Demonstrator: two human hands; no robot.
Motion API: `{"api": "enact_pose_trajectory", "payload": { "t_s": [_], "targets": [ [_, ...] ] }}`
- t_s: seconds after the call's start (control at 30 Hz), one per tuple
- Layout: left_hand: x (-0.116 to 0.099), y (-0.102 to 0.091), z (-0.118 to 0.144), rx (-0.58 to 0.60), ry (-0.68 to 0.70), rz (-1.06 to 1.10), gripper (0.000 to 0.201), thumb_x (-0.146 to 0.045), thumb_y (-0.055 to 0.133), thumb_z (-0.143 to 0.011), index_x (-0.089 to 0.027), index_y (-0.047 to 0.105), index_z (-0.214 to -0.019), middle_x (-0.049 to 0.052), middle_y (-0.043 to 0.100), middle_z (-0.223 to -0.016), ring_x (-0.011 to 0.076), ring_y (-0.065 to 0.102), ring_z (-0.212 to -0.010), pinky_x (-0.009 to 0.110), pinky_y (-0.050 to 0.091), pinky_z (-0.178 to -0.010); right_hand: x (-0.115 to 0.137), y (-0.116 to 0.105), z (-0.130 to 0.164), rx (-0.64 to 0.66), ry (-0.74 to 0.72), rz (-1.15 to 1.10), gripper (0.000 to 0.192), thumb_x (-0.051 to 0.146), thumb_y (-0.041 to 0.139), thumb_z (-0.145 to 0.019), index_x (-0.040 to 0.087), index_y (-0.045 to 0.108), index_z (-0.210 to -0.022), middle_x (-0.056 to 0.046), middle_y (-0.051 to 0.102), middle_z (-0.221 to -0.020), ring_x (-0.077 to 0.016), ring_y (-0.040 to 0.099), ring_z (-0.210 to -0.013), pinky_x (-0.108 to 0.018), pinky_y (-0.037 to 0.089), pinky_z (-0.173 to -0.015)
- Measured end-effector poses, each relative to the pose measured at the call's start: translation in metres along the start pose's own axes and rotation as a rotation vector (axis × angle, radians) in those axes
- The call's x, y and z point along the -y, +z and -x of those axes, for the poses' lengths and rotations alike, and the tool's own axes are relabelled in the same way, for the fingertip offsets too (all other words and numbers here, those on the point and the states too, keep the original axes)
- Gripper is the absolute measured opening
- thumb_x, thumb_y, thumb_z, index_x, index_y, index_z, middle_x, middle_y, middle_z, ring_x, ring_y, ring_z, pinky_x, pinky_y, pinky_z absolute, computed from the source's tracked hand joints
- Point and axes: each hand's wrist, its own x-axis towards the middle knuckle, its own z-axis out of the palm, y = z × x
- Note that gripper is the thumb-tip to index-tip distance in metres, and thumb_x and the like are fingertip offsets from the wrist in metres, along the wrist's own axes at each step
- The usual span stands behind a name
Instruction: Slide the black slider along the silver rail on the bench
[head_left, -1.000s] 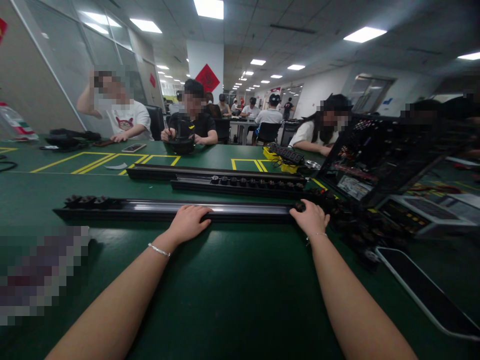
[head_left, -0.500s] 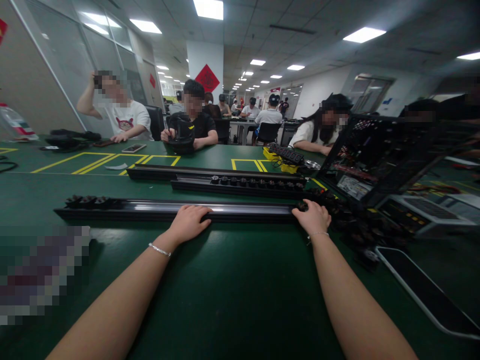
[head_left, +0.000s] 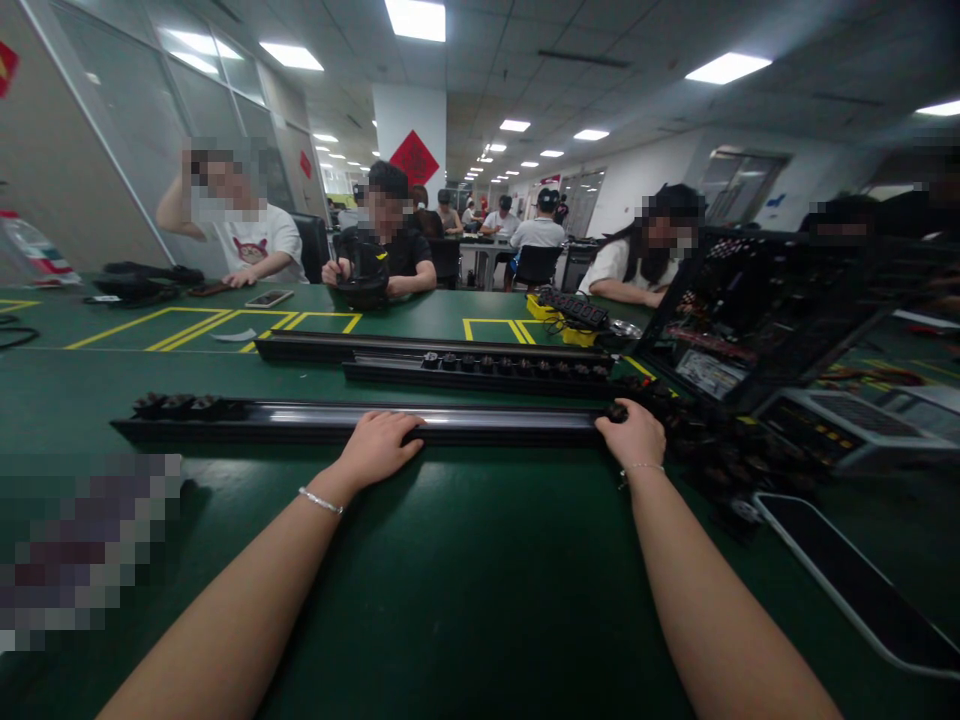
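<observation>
**A:** What is your left hand (head_left: 379, 447) doing?

**B:** Your left grip lies flat on the near rail (head_left: 300, 421), about halfway along it, with the fingers spread over the top edge and not curled round it. It rests on the rail; it does not clamp it.

**A:** And your right hand (head_left: 636, 437)?

**B:** It sits at the rail's right end, the fingers bent down over something small and dark there. You cannot tell from this view whether that grip is closed on a part or only pressing on the end of the rail.

**A:** Where does the rail lie?

**B:** Flat on the green table (head_left: 465, 580), running left to right just ahead of your forearms. A cluster of black knobs (head_left: 176, 405) sits at its left end.

**A:** What lies beyond it?

**B:** Two more rails, side by side and farther from you: a second rail (head_left: 480, 368) carrying a row of knobs, and a third rail (head_left: 337, 345) behind it, shifted to the left. To the right of your right hand a pile of loose black parts (head_left: 742, 465) spreads over the table, near a black open frame (head_left: 772, 310) that tilts upward. A flat dark panel (head_left: 855, 585) lies at the table's right edge.

**A:** Anyone else?

**B:** Several people sit at the far side of the table. One holds a black headset (head_left: 364, 280).
</observation>
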Motion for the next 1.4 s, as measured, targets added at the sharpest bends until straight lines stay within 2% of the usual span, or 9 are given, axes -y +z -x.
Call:
{"api": "enact_pose_trajectory", "payload": {
  "t_s": [0.3, 0.63, 0.9, 1.4],
  "targets": [
    [0.000, -0.001, 0.000, 0.007, 0.005, -0.008, 0.038, -0.045, 0.040, -0.085, -0.028, 0.055, -0.116, 0.003, 0.064, -0.114, 0.0218, 0.056, -0.106, 0.040, 0.035, -0.093, -0.009, 0.003, -0.004, -0.033, 0.014, -0.055, 0.047, 0.033, 0.055, -0.067, 0.017, 0.059, -0.111, -0.010, 0.058, -0.112, -0.0259, 0.050, -0.104, -0.038, 0.037, -0.094],
    [0.001, 0.001, -0.001, 0.005, 0.011, -0.005, 0.038, -0.044, 0.041, -0.085, -0.026, 0.056, -0.115, 0.003, 0.063, -0.116, 0.0221, 0.055, -0.107, 0.039, 0.034, -0.093, -0.020, 0.005, -0.012, -0.072, 0.083, -0.095, 0.046, 0.032, 0.054, -0.067, 0.018, 0.061, -0.111, -0.010, 0.061, -0.102, -0.0249, 0.056, -0.093, -0.038, 0.044, -0.084],
    [0.001, 0.002, -0.001, 0.013, 0.004, -0.014, 0.038, -0.044, 0.041, -0.085, -0.026, 0.056, -0.115, 0.003, 0.064, -0.116, 0.0216, 0.055, -0.107, 0.039, 0.034, -0.093, -0.018, 0.000, -0.011, -0.049, 0.166, -0.102, 0.054, 0.035, 0.057, -0.065, 0.019, 0.057, -0.117, -0.011, 0.062, -0.104, -0.0265, 0.058, -0.093, -0.039, 0.045, -0.083],
    [0.002, 0.001, 0.000, 0.001, 0.010, -0.001, 0.039, -0.044, 0.041, -0.085, -0.026, 0.056, -0.115, 0.003, 0.064, -0.114, 0.0220, 0.055, -0.106, 0.039, 0.035, -0.092, -0.022, -0.006, -0.015, -0.067, 0.243, -0.121, 0.047, 0.033, 0.059, -0.064, 0.020, 0.063, -0.109, -0.010, 0.065, -0.097, -0.0255, 0.059, -0.089, -0.038, 0.046, -0.082]
  ]
}}
